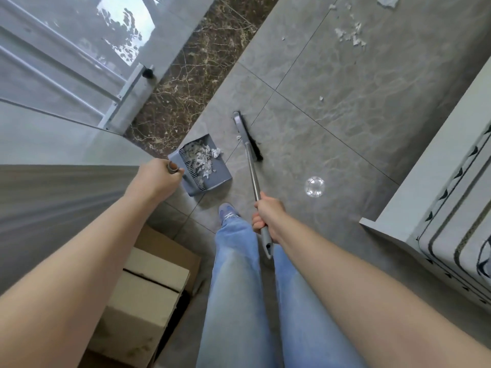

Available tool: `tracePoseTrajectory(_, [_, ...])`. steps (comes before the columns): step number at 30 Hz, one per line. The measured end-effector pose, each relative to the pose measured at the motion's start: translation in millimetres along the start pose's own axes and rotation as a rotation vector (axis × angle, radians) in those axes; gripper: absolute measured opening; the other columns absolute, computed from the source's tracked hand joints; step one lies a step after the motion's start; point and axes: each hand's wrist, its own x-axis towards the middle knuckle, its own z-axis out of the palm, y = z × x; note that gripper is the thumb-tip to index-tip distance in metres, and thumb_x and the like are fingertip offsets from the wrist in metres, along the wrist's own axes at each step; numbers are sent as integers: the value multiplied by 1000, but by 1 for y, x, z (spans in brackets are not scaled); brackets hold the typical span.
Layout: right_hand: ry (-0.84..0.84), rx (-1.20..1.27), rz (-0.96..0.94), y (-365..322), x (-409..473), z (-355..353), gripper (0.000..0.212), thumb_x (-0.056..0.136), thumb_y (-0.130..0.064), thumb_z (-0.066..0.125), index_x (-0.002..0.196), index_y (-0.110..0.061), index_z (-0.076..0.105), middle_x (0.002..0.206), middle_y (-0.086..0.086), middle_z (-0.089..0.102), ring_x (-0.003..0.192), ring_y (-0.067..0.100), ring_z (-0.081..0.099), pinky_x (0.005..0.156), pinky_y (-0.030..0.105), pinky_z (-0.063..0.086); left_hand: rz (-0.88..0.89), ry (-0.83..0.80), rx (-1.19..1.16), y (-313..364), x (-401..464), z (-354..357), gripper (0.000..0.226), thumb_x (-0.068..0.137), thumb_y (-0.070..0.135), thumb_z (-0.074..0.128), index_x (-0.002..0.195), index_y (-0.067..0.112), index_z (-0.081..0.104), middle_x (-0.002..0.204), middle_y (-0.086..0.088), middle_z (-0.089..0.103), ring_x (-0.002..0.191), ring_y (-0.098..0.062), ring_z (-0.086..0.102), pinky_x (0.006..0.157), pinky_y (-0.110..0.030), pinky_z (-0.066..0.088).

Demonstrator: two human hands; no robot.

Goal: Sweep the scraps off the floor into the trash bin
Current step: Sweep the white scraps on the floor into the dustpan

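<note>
My left hand (155, 177) grips the handle of a grey dustpan (221, 172) that stands on the tiled floor and holds a heap of white paper scraps (202, 159). My right hand (268, 215) grips the metal handle of a broom (251, 168). Its black-bristled head (247, 136) rests on the floor just right of the dustpan. More white scraps (349, 35) lie scattered on the tiles at the upper right, and a single scrap (321, 98) lies beyond the broom head. No trash bin is in view.
A glass door with a metal frame (127, 91) and a brown marble threshold (191, 75) lie to the left. Cardboard boxes (148, 285) stand by my left leg. A white cabinet (435, 166) lines the right side. My foot (227, 211) is below the dustpan.
</note>
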Motion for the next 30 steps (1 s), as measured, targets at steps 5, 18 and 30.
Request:
tracePoseTrajectory(5, [-9, 5, -77, 22, -24, -4, 59, 97, -6, 37, 147, -36, 38, 50, -6, 23, 40, 10, 19, 33, 17, 19, -39, -15, -45, -12, -8, 6, 30, 96, 40, 53, 90, 15, 66, 77, -10, 65, 77, -34, 64, 69, -40, 58])
tracePoseTrajectory(18, [18, -66, -12, 26, -15, 42, 53, 98, -6, 34, 143, -32, 44, 44, -7, 25, 42, 10, 18, 33, 16, 17, -60, -6, -156, -21, -11, 14, 31, 94, 37, 53, 71, 18, 58, 76, -8, 62, 82, -32, 60, 70, -36, 50])
tracePoseTrajectory(30, [185, -621, -249, -41, 23, 58, 77, 82, 0, 26, 151, -34, 28, 90, 10, 53, 42, 19, 41, 37, 21, 36, -65, 26, -180, -32, -1, 8, 34, 93, 38, 53, 64, 21, 52, 70, -2, 59, 76, -31, 58, 63, -32, 42])
